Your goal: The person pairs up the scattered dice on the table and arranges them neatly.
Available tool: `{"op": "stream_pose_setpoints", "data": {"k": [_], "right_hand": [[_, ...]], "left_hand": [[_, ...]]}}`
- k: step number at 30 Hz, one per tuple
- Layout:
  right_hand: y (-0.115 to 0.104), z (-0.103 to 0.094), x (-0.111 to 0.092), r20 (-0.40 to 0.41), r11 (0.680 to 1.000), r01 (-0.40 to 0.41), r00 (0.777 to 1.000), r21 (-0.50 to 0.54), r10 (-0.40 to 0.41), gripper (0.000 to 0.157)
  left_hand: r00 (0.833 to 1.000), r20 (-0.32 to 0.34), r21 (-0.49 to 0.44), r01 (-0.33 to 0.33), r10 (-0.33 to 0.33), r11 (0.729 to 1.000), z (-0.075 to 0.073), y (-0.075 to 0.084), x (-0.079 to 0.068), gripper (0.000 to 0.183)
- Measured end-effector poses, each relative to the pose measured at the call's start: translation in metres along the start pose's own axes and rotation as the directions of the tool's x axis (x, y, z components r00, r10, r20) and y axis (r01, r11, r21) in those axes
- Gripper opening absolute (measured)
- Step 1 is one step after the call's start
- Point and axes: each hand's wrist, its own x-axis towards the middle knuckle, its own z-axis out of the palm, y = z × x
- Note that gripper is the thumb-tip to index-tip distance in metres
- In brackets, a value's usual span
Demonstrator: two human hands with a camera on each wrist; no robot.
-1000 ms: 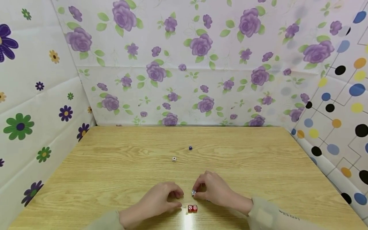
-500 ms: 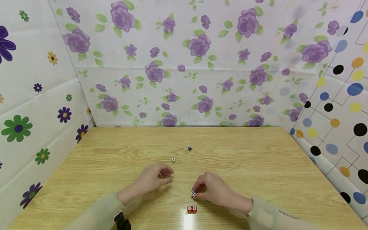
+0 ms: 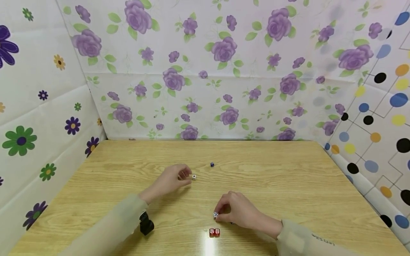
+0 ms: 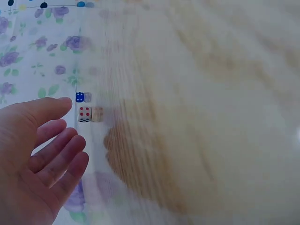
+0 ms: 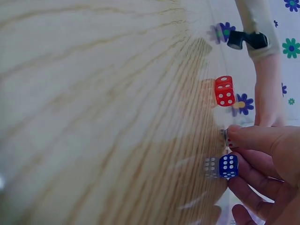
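Observation:
My left hand reaches to a white die on the wooden table, thumb and fingers apart on its near side. In the left wrist view a gap shows between the fingertips and that white die, which has red pips on one face and dark ones on another. Nearer the front, my right hand pinches a second white die low at the tabletop. A blue die sits under the right hand's fingers, mostly hidden in the head view. Two red dice stand side by side in front.
Farther back on the table lies a small dark blue die, beyond the white one. A black wrist camera is strapped to the left sleeve. Flower-patterned sheets hang behind and at the left; a dotted one at the right.
My left hand has moved from beside the red dice forward and left to the far white die. The right hand stays in place, pinching its white die.

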Motion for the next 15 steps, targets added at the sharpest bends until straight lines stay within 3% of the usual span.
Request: {"op": "stream_pose_setpoints", "data": {"k": [7,15], "right_hand": [[0.000,-0.002,0.000,0.000,1.000,0.000,1.000,0.015,0.000,0.009],[-0.002,-0.003,0.001,0.013,0.999,0.000,1.000,0.036,0.000,0.008]], "left_hand": [[0.999,0.038,0.018,0.022,-0.022,1.000,-0.001,-0.005,0.019,0.024],[0.998,0.068,0.063,0.003,-0.007,0.998,0.005,-0.012,0.027,0.021]]}}
